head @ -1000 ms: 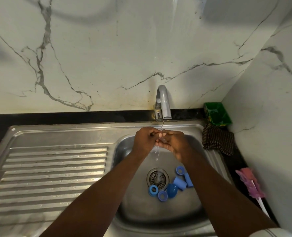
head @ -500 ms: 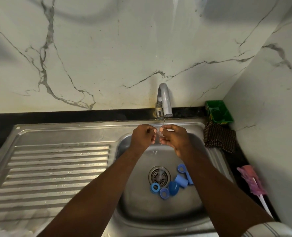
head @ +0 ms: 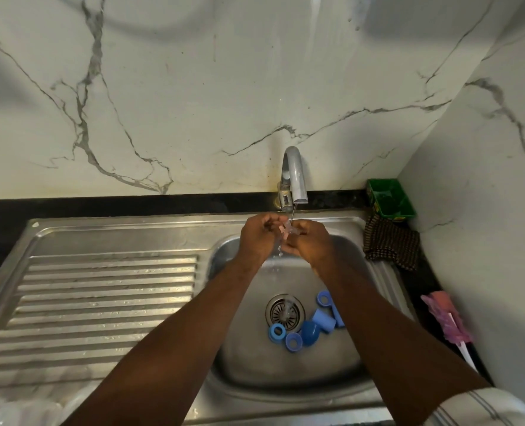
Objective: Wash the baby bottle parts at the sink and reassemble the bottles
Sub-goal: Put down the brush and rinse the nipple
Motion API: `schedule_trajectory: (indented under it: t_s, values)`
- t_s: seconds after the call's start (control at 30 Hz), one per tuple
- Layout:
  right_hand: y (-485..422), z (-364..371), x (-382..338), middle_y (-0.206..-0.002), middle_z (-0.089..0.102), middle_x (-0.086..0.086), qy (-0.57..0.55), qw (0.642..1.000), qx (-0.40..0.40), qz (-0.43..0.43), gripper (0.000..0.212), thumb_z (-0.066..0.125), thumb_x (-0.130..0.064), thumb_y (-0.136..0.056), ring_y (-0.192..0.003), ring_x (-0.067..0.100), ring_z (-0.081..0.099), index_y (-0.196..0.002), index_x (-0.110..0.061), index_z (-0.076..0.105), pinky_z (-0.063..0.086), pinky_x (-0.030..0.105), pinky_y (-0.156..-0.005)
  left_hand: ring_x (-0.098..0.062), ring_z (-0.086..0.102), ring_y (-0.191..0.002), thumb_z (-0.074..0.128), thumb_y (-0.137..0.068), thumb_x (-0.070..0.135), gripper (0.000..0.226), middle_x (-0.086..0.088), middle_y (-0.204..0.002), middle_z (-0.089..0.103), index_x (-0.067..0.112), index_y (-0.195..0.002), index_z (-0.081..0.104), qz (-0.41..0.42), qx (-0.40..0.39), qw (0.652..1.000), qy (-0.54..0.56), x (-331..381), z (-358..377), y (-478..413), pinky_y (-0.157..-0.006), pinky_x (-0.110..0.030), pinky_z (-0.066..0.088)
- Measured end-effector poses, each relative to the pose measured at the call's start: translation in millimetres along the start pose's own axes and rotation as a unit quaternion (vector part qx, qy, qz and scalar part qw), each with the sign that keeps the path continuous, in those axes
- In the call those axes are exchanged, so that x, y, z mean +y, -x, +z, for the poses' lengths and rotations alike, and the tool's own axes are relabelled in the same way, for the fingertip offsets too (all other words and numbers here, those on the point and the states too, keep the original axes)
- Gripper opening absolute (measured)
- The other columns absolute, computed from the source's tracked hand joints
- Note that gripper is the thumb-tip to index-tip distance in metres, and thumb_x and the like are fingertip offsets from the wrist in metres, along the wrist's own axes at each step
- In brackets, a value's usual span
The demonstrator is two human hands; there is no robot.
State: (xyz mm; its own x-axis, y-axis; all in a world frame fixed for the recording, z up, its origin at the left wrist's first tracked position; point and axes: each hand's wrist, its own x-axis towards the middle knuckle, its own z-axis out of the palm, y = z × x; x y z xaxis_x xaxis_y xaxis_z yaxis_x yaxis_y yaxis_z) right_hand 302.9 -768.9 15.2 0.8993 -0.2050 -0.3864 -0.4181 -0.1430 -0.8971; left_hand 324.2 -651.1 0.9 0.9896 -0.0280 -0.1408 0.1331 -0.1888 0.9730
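My left hand (head: 256,238) and my right hand (head: 310,244) meet under the tap (head: 295,176), where a thin stream of water runs. Between their fingertips they pinch a small clear bottle teat (head: 287,230). In the sink basin (head: 239,358), beside the drain (head: 285,313), lie several blue bottle parts: a ring (head: 276,332), a second ring (head: 293,342), a dark blue cap (head: 310,332), a light blue cap (head: 323,321) and another ring (head: 324,299). My right forearm hides some of them.
A ribbed steel draining board (head: 101,305) lies to the left of the basin. At the right stand a green tub (head: 390,198), a dark checked cloth (head: 390,244) and a pink bottle brush (head: 447,321). Clear plastic items (head: 12,410) show at the bottom left corner.
Both hands have risen a little closer to the tap spout and keep working the small clear part under the stream. The blue parts in the basin have not moved.
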Motion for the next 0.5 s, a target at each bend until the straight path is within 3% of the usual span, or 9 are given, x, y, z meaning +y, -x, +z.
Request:
schedule_trajectory:
  t_s: [0.13,0.2,0.27,0.37,0.5]
  values:
    - [1,-3,2,-0.081,0.071,-0.001,0.048,0.996,0.061,-0.035,0.006,0.073,-0.012,-0.087,-0.075,0.016,0.067,-0.089,-0.018,0.072,0.054,0.023,-0.067,-0.023,0.072,-0.092,0.072,-0.089,0.008,0.013,-0.006,-0.093,0.076,0.02,-0.092,0.076,-0.108,0.003,0.993,0.045,5,9,-2,-0.091,-0.042,0.059]
    - [1,-6,4,-0.082,0.072,-0.004,0.028,0.996,0.074,-0.041,0.016,0.073,-0.006,-0.086,-0.08,0.016,0.068,-0.085,-0.022,0.07,0.056,0.026,-0.073,-0.024,0.072,-0.085,0.069,-0.092,0.007,0.01,-0.015,-0.097,0.076,0.01,-0.1,0.074,-0.206,-0.031,0.972,0.105,7,10,-2,-0.085,-0.043,0.061]
    - [-1,-11,6,-0.09,0.074,0.001,0.024,0.996,0.078,-0.038,0.017,0.073,-0.003,-0.084,-0.088,0.02,0.07,-0.091,-0.018,0.072,0.058,0.035,-0.084,-0.021,0.07,-0.078,0.064,-0.096,0.006,0.014,-0.019,-0.097,0.074,0.002,-0.108,0.07,-0.277,-0.064,0.944,0.167,14,9,3,-0.076,-0.035,0.063]
    - [1,-14,6,-0.098,0.074,0.009,0.024,0.998,0.061,-0.023,0.015,0.072,-0.005,-0.084,-0.096,0.028,0.07,-0.097,-0.014,0.071,0.056,0.045,-0.093,-0.021,0.072,-0.083,0.067,-0.092,0.005,0.016,-0.015,-0.097,0.075,0.001,-0.108,0.069,-0.281,-0.061,0.937,0.199,15,9,4,-0.074,-0.031,0.063]
    - [0,-13,4,-0.093,0.073,0.005,0.067,0.996,0.045,-0.042,0.014,0.075,-0.011,-0.085,-0.089,0.025,0.071,-0.091,-0.021,0.067,0.059,0.045,-0.087,-0.024,0.074,-0.091,0.071,-0.088,0.001,0.012,-0.012,-0.098,0.076,0.005,-0.098,0.074,-0.207,-0.021,0.966,0.154,9,10,0,-0.081,-0.034,0.062]
